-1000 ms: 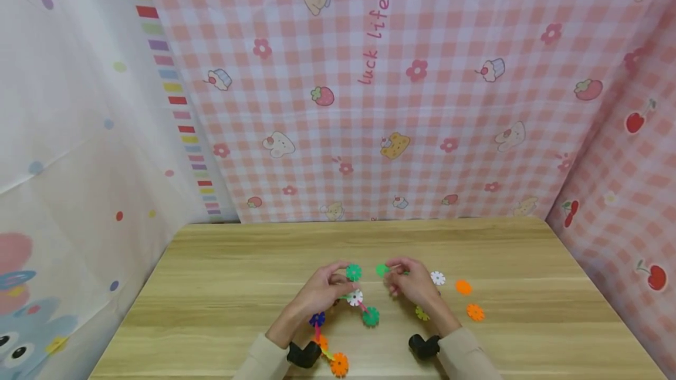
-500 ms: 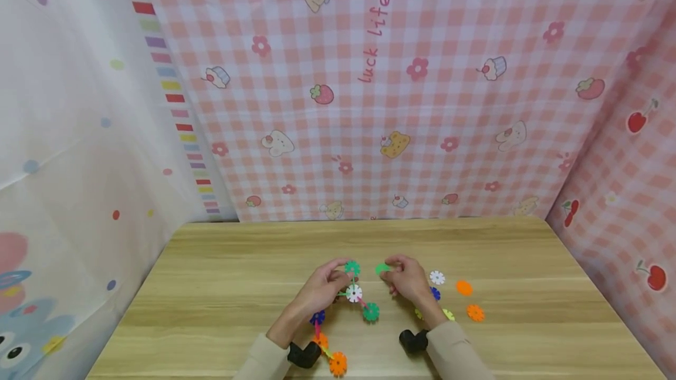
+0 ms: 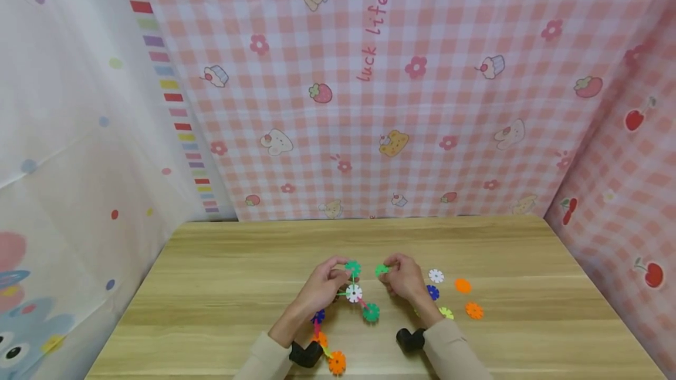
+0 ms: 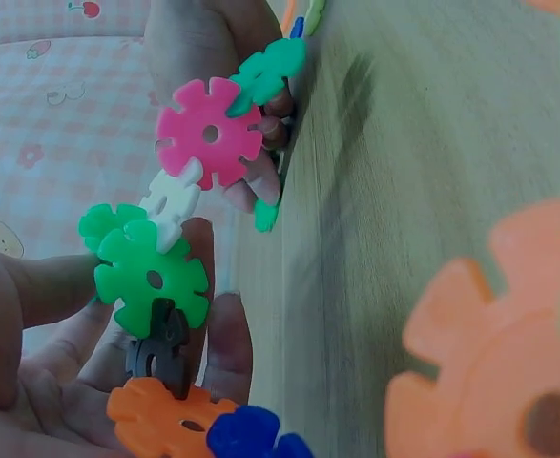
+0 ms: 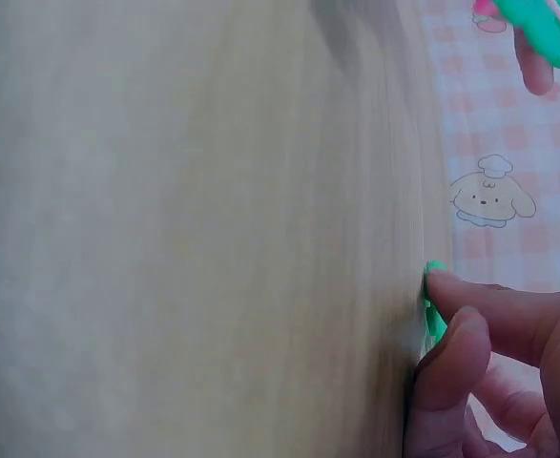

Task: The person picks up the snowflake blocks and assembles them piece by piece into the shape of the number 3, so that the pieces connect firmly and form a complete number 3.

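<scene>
My left hand grips a chain of interlocking snowflake discs. In the left wrist view its thumb and fingers surround a green disc, joined to a white disc and a brown-black one. Farther along are a pink disc and a teal disc. An orange disc and a blue disc continue the chain toward my wrist. My right hand pinches a loose green disc at its edge, close over the table, between thumb and index finger.
To the right of my right hand lie loose discs on the wooden table: white, blue, yellow-green and two orange, one nearer me. An orange disc ends the chain near the front edge. Patterned cloths hang behind and at the sides.
My right hand has moved slightly left, and its fingers have closed on the green disc. The blue disc beside its wrist has come into view. The left hand keeps its grip on the chain.
</scene>
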The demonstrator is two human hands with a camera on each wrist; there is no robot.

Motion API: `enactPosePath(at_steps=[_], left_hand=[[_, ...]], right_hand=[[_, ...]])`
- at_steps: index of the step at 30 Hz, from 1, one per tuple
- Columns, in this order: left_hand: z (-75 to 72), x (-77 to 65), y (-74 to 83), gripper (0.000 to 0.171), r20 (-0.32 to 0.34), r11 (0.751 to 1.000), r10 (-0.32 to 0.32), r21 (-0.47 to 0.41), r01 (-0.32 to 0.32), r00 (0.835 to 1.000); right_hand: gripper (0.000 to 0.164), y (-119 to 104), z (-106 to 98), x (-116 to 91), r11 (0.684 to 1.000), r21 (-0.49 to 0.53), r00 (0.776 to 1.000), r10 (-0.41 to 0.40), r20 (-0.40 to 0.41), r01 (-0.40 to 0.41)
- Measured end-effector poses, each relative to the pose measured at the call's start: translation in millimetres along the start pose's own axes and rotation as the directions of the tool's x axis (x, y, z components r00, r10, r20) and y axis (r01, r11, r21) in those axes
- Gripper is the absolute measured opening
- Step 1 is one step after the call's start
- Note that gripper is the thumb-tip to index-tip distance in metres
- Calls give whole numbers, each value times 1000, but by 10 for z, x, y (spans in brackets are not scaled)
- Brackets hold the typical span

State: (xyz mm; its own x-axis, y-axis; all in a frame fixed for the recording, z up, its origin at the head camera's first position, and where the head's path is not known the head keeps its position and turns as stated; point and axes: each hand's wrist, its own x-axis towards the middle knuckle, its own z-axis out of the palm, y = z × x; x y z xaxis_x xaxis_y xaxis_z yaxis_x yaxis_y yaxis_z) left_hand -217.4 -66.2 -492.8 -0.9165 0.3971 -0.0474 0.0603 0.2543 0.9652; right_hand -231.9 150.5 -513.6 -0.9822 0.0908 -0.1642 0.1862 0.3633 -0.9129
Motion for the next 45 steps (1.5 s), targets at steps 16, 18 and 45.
enactPosePath(at_steps=[16,18,45], left_hand=[[15,-6,66,27,-21,999,15,-44,-16,1000],[20,-2,76,27,-25,999,17,-49,-18,1000],[81,-8,100,20,-56,998,46,-31,-47,997]], right_hand=[[23,-193,-98,-104,971,219,992,-111,58,95],[26,-252,-119,-132,965,243,989,-124,81,101],[28,-583,-131,-294,960,265,978,-133,161,86]])
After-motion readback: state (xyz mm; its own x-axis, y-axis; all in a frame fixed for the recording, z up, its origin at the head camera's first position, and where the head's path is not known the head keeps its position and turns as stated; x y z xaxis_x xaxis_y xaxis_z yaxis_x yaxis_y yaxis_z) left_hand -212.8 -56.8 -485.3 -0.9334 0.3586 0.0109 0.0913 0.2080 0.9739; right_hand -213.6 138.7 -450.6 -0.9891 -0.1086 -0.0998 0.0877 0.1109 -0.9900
